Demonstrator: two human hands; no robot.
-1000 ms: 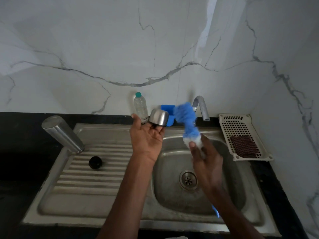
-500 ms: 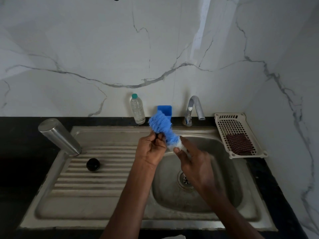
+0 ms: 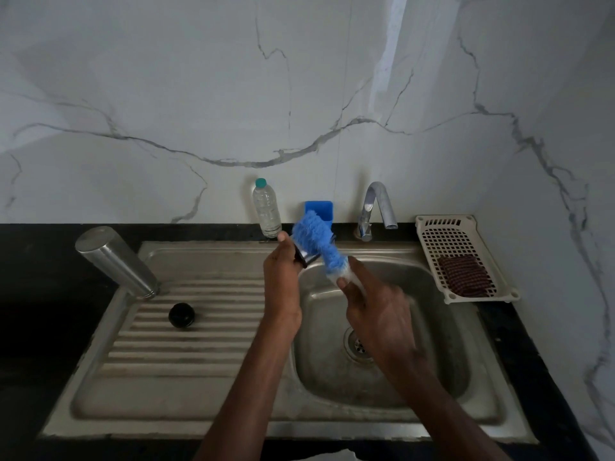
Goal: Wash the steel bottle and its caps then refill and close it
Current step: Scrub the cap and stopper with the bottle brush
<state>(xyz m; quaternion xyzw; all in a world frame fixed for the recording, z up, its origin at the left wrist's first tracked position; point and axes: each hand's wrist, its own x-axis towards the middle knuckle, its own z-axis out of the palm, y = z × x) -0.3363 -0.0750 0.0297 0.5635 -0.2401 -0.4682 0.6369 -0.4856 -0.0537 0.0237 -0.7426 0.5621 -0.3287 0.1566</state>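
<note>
Centre frame, over the steel sink [image 3: 213, 387], I see my left hand [image 3: 283, 277] gripping the steel cup-shaped cap [image 3: 304, 256], my right hand [image 3: 376, 311] clutching the fluffy blue bottle brush [image 3: 317, 241] against it.

1. Sink [image 3: 186, 407]: steel, dull brushed finish w/ stains, ribbed drainboard.
2. Bottle [image 3: 117, 259]: smooth steel, satin sheen.
3. Small cap [image 3: 181, 314]: black, glossy, looks plastic.
4. Brush [image 3: 316, 242]: fluffy blue fibres, rough.
5. Water bottle [image 3: 266, 209]: clear plastic.
6. Tap [image 3: 377, 204]: shiny chrome.
7. Basket [image 3: 449, 234]: matt white plastic.
8. Tabletop [image 3: 36, 261]: black, matt.
9. Wall [image 3: 299, 94]: smooth marble look.
</note>
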